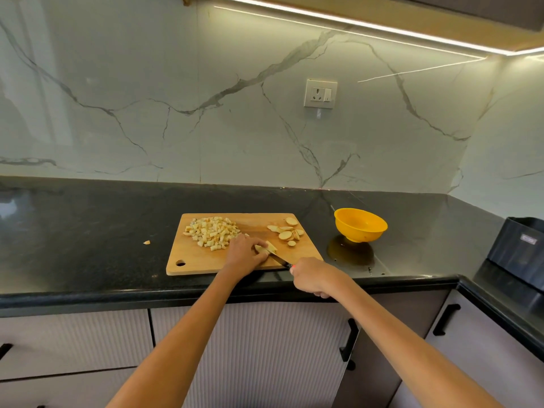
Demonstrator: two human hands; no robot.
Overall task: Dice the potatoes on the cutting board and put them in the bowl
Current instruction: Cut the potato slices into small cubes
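A wooden cutting board lies on the black counter. A heap of diced potato covers its far left part, and several potato slices lie at its far right. My left hand holds a few potato strips down near the board's middle front. My right hand grips the handle of a knife, its blade lying against those strips. An empty yellow bowl stands on the counter to the right of the board.
One stray potato bit lies on the counter left of the board. A black appliance stands at the right corner. A wall socket is on the marble backsplash. Cabinet doors with black handles are below the counter edge.
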